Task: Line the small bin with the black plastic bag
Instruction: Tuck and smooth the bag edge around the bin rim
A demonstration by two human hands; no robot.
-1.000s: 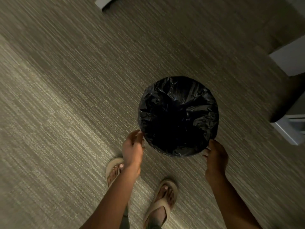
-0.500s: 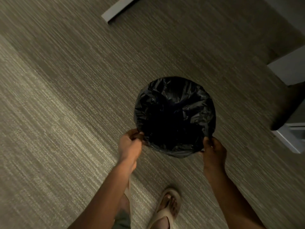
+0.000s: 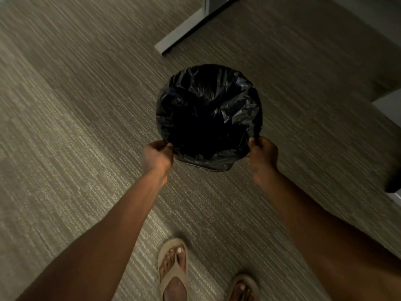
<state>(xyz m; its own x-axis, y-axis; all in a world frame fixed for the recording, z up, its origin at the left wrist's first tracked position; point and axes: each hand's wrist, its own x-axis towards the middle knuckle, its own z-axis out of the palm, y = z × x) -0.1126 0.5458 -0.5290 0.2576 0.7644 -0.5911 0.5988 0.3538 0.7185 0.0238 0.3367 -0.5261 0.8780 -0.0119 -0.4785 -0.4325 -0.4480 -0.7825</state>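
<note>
Bag [image 3: 208, 109] already lines bin, left hand [image 3: 156, 156] and right hand [image 3: 263, 153] fingers pinched on near rim film; next, probably tug overhang down evenly.

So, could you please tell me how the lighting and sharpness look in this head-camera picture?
Head view: dim overall, with a paler lit band across the carpet at left; the black plastic bag shows a few glints, but its centre is featureless black; the left hand and nearby carpet are smeared by motion blur; the right hand sits in shade.

Carpeted floor [image 3: 76, 148], sandalled feet [image 3: 173, 276]
</note>
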